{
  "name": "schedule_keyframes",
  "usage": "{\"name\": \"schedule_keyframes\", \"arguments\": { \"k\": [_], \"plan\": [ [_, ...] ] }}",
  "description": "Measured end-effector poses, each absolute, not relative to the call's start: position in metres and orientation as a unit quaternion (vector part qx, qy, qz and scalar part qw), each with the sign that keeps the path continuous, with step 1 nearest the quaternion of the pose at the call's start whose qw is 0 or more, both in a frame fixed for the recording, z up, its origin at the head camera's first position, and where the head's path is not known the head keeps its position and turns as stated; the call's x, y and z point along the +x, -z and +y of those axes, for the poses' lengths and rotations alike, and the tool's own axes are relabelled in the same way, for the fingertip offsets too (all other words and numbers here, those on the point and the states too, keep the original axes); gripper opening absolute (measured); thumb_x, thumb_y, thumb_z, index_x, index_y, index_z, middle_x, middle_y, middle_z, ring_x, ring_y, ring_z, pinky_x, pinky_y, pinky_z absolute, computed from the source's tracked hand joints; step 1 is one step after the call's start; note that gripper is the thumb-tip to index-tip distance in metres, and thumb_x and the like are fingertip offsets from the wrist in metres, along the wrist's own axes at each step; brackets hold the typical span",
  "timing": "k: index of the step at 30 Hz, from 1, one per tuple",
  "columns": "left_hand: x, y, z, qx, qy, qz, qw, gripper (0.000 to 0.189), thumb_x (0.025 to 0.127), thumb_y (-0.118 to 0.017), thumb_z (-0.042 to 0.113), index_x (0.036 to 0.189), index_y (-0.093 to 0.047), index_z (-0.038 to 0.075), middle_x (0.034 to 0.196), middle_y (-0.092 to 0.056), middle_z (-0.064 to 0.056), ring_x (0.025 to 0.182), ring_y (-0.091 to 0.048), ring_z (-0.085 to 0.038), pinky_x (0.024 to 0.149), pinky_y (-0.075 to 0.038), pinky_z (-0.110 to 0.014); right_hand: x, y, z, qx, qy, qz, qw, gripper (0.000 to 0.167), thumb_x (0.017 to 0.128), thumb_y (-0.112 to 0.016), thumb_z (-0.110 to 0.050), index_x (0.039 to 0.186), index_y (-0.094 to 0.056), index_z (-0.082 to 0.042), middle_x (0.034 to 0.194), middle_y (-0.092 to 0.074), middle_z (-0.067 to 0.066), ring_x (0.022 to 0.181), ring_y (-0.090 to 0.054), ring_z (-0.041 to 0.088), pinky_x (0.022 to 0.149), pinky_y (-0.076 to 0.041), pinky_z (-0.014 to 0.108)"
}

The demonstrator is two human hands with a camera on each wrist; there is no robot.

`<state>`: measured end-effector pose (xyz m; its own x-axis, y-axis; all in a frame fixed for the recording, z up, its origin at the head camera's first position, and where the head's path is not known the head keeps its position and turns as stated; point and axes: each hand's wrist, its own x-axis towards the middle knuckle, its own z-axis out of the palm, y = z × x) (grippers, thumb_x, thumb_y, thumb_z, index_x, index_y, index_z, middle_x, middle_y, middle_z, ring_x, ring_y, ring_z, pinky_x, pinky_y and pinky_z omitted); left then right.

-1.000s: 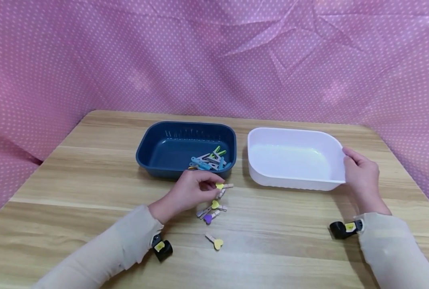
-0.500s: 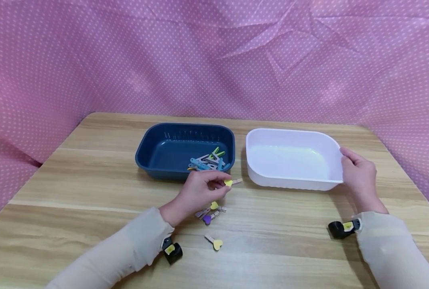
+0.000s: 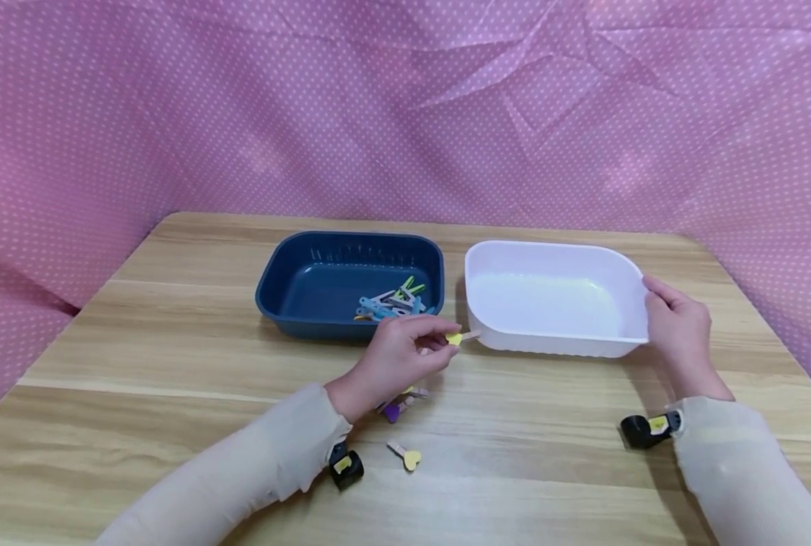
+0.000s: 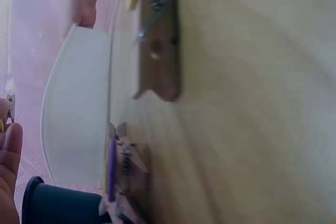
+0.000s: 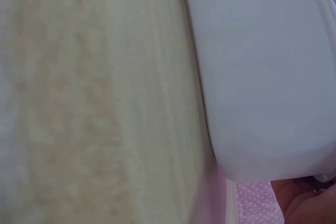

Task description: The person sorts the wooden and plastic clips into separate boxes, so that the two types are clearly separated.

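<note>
My left hand (image 3: 405, 353) pinches a wooden clothespin with a yellow heart (image 3: 454, 339) between thumb and fingertips, its free end close to the near left corner of the white basin (image 3: 548, 343). In the left wrist view the held clothespin (image 4: 11, 107) shows at the fingertips. My right hand (image 3: 681, 334) grips the right rim of that basin, which has no clothespins in it. Below the left hand lie a purple-heart clothespin (image 3: 392, 412) and others partly hidden by the hand. Nearer the front is another yellow-heart clothespin (image 3: 411, 460).
A dark blue basin (image 3: 309, 328) stands left of the white one. Several blue, grey and green clothespins (image 3: 394, 303) are heaped in its right end. The wooden table (image 3: 139, 364) is backed by a pink dotted cloth (image 3: 378, 114).
The left hand has lifted the yellow-heart clothespin off the pile and carried it right, toward the white basin. My right hand keeps its hold on the rim.
</note>
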<state>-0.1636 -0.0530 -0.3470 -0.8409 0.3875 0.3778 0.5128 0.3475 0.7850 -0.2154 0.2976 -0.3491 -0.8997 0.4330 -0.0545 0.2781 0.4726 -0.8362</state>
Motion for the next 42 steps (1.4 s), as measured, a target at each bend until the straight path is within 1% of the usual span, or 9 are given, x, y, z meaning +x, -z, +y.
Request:
{"name": "schedule_keyframes", "arguments": {
  "k": [3, 8, 15, 17, 22, 31, 37, 42],
  "plan": [
    [-0.168, 0.345, -0.048, -0.289, 0.492, -0.818, 0.074, 0.024, 0.08, -0.069, 0.005, 0.104, -0.069, 0.004, 0.094, -0.069, -0.002, 0.076, -0.06, -0.004, 0.069, -0.054, -0.017, -0.215, 0.349, 0.299, -0.21, -0.465, -0.855, 0.088, 0.048, 0.096, -0.032, -0.033, 0.139, -0.041, -0.014, 0.144, -0.037, 0.008, 0.13, -0.037, 0.021, 0.104, -0.039, 0.032],
    [-0.175, 0.34, -0.039, -0.294, 0.49, -0.817, 0.081, 0.021, 0.081, -0.069, 0.006, 0.102, -0.07, 0.005, 0.092, -0.068, -0.001, 0.077, -0.059, -0.005, 0.071, -0.053, -0.016, -0.216, 0.349, 0.3, -0.207, -0.461, -0.858, 0.09, 0.047, 0.096, -0.032, -0.033, 0.139, -0.041, -0.014, 0.143, -0.038, 0.009, 0.13, -0.038, 0.023, 0.103, -0.039, 0.033],
    [-0.184, 0.338, -0.024, -0.289, 0.496, -0.814, 0.084, 0.023, 0.08, -0.069, 0.005, 0.103, -0.069, 0.0, 0.091, -0.069, -0.006, 0.077, -0.061, -0.009, 0.069, -0.053, -0.014, -0.216, 0.348, 0.302, -0.206, -0.463, -0.858, 0.085, 0.048, 0.096, -0.031, -0.034, 0.139, -0.04, -0.014, 0.145, -0.035, 0.008, 0.13, -0.037, 0.024, 0.104, -0.039, 0.037],
    [-0.186, 0.339, -0.02, -0.285, 0.497, -0.815, 0.085, 0.023, 0.08, -0.069, 0.005, 0.103, -0.069, 0.0, 0.092, -0.069, -0.007, 0.077, -0.061, -0.01, 0.069, -0.052, -0.014, -0.216, 0.348, 0.302, -0.206, -0.463, -0.858, 0.086, 0.048, 0.096, -0.031, -0.034, 0.139, -0.04, -0.014, 0.144, -0.036, 0.008, 0.13, -0.037, 0.024, 0.104, -0.039, 0.036],
    [-0.189, 0.34, -0.014, -0.268, 0.494, -0.824, 0.076, 0.023, 0.081, -0.069, 0.006, 0.103, -0.069, 0.001, 0.094, -0.069, -0.007, 0.077, -0.061, -0.008, 0.068, -0.052, -0.012, -0.216, 0.349, 0.301, -0.206, -0.472, -0.853, 0.084, 0.048, 0.096, -0.032, -0.034, 0.139, -0.04, -0.014, 0.144, -0.037, 0.008, 0.129, -0.038, 0.023, 0.103, -0.04, 0.033],
    [-0.195, 0.341, -0.005, -0.259, 0.477, -0.838, 0.059, 0.022, 0.083, -0.067, 0.008, 0.104, -0.069, 0.004, 0.091, -0.069, -0.005, 0.075, -0.061, -0.006, 0.065, -0.051, -0.011, -0.216, 0.35, 0.299, -0.204, -0.483, -0.847, 0.082, 0.048, 0.097, -0.031, -0.033, 0.14, -0.038, -0.013, 0.146, -0.033, 0.007, 0.132, -0.035, 0.024, 0.105, -0.037, 0.037],
    [-0.199, 0.342, -0.002, -0.237, 0.477, -0.845, 0.037, 0.021, 0.083, -0.068, 0.009, 0.104, -0.069, 0.006, 0.089, -0.067, 0.0, 0.074, -0.059, -0.005, 0.065, -0.051, -0.011, -0.218, 0.35, 0.297, -0.204, -0.492, -0.843, 0.075, 0.048, 0.098, -0.029, -0.033, 0.141, -0.036, -0.014, 0.149, -0.029, 0.006, 0.134, -0.032, 0.025, 0.105, -0.037, 0.04],
    [-0.2, 0.343, -0.002, -0.228, 0.488, -0.842, 0.037, 0.029, 0.083, -0.069, 0.013, 0.111, -0.066, 0.005, 0.092, -0.069, -0.003, 0.076, -0.06, -0.005, 0.067, -0.052, -0.012, -0.218, 0.35, 0.297, -0.207, -0.487, -0.845, 0.076, 0.047, 0.098, -0.029, -0.032, 0.141, -0.036, -0.015, 0.148, -0.03, 0.006, 0.134, -0.033, 0.024, 0.105, -0.037, 0.039]
  ]
}}
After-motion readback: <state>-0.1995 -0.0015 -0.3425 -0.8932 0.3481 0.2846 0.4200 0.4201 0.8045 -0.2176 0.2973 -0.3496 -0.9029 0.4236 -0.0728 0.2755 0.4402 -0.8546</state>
